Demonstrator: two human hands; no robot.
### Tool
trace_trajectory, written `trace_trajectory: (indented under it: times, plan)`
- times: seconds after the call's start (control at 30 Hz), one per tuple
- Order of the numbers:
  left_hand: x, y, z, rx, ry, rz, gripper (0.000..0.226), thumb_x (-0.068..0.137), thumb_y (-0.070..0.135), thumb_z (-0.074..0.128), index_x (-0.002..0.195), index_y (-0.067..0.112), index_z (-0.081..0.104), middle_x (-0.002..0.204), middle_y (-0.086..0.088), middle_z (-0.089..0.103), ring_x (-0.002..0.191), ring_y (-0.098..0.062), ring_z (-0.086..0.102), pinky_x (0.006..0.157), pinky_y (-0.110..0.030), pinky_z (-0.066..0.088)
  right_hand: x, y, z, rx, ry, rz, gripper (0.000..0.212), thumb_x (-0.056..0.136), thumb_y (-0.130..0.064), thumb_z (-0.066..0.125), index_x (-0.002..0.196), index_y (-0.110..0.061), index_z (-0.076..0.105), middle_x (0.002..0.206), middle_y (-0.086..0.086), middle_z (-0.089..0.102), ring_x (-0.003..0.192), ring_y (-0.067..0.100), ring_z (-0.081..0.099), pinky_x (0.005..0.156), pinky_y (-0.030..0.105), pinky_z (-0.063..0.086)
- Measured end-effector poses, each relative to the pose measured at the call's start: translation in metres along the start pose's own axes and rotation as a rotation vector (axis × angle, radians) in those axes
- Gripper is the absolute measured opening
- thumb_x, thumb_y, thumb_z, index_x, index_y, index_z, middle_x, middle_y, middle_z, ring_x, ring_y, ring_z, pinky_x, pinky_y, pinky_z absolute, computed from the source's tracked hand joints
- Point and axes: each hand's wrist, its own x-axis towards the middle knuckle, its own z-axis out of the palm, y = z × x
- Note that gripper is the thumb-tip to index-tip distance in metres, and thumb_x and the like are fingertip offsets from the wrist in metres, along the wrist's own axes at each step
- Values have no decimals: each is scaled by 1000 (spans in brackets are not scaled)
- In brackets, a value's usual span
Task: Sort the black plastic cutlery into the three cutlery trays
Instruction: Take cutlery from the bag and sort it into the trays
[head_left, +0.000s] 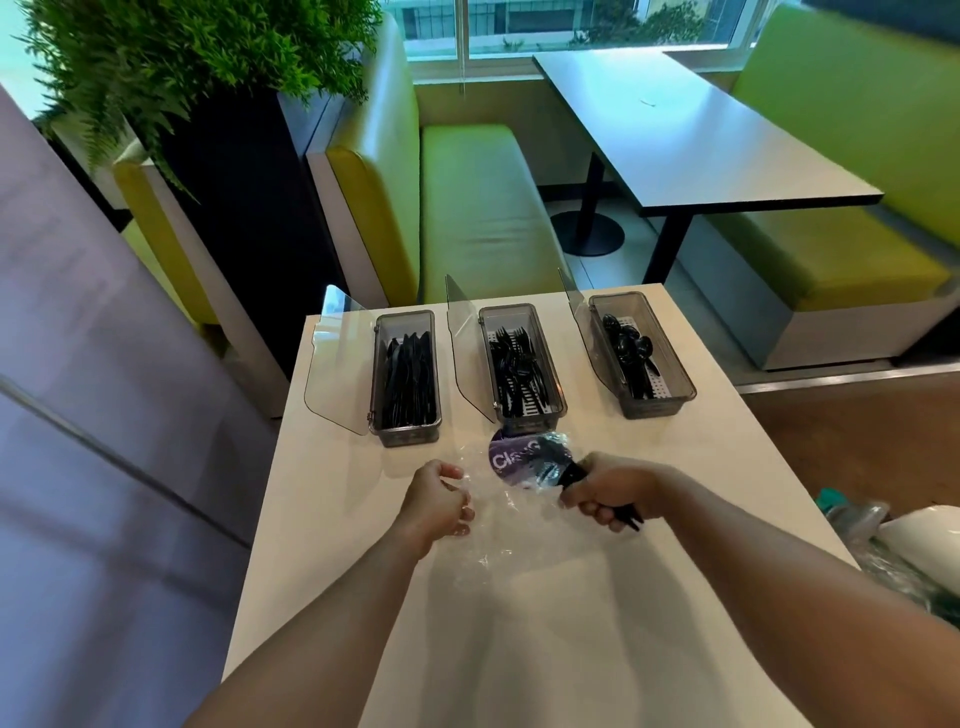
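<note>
My right hand is closed around a bundle of black cutlery, pulling it from the clear bag that my left hand pinches at the near middle of the worktop. The pieces look light, stiff and slick; I judge they are best held by the handles. Three trays stand at the far edge: knives tray left, forks tray middle, spoons tray right. I cannot count the pieces.
</note>
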Motion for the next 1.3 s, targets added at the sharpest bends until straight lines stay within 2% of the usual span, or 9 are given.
trace_trajectory:
  times: [0.23, 0.47, 0.63, 0.77, 0.87, 0.93, 1.0, 1.1, 1.3]
  plan:
    - [5, -4, -19, 61, 134, -29, 23, 93, 0, 56, 113, 9, 52, 89, -15, 65, 63, -23, 63, 63, -40, 60, -35, -17, -60, 62, 66, -70, 31, 92, -15, 70, 72, -14, 47, 54, 2, 43, 41, 14, 36, 40, 23, 31]
    - [-12, 11, -2, 187, -142, -22, 28, 89, 6, 69, 112, 6, 54, 88, -19, 71, 61, -24, 70, 67, -45, 61, -45, -54, -59, 201, 143, -323, 27, 95, -17, 68, 74, -14, 51, 55, 0, 42, 43, 15, 36, 41, 24, 32]
    - [-22, 29, 9, 358, -85, 216, 47, 87, 54, 70, 112, 16, 58, 107, 1, 65, 97, -16, 65, 76, -31, 51, -33, -69, -24, 108, 235, -378, 21, 94, -18, 70, 94, -4, 56, 59, 0, 51, 45, 13, 42, 44, 27, 37]
    - [-36, 57, 14, -46, -220, 286, 60, 89, 66, 47, 117, 15, 62, 114, -2, 69, 98, -14, 67, 79, -32, 51, -20, -77, 13, 40, 393, -432, 16, 88, -22, 77, 95, -13, 66, 66, -3, 63, 50, 7, 53, 47, 23, 43]
    - [-40, 72, 21, -281, -287, 253, 40, 99, 50, 51, 123, 20, 63, 113, 0, 73, 102, -17, 70, 82, -42, 60, -9, -81, 39, -12, 409, -473, 9, 85, -15, 73, 90, -21, 69, 74, 0, 73, 66, 17, 71, 61, 40, 60]
    - [-36, 76, 25, -437, -274, 193, 34, 98, 41, 58, 123, 18, 65, 116, -6, 73, 109, -25, 69, 86, -53, 60, -4, -84, 54, -44, 423, -489, 17, 81, -11, 61, 91, -22, 70, 74, 4, 74, 69, 29, 72, 53, 47, 60]
    - [-31, 77, 27, -528, -208, 158, 27, 98, 34, 61, 117, 16, 67, 116, -11, 74, 110, -28, 70, 87, -52, 59, -3, -87, 63, -22, 432, -527, 26, 81, -4, 55, 94, -22, 69, 69, 0, 70, 62, 23, 68, 44, 33, 51]
    - [-22, 76, 21, -630, -98, 152, 27, 98, 25, 63, 115, 5, 67, 112, -18, 74, 104, -28, 72, 86, -44, 59, -9, -88, 71, -13, 350, -575, 33, 85, 1, 67, 111, -18, 61, 77, -4, 64, 57, 7, 59, 45, 18, 43]
    - [-21, 78, 10, -607, -136, 235, 27, 104, 26, 52, 100, 1, 62, 90, -18, 74, 88, -33, 74, 80, -43, 60, -8, -74, 72, 41, 91, -460, 18, 94, -11, 66, 108, -2, 58, 73, 10, 61, 51, 17, 57, 43, 27, 46]
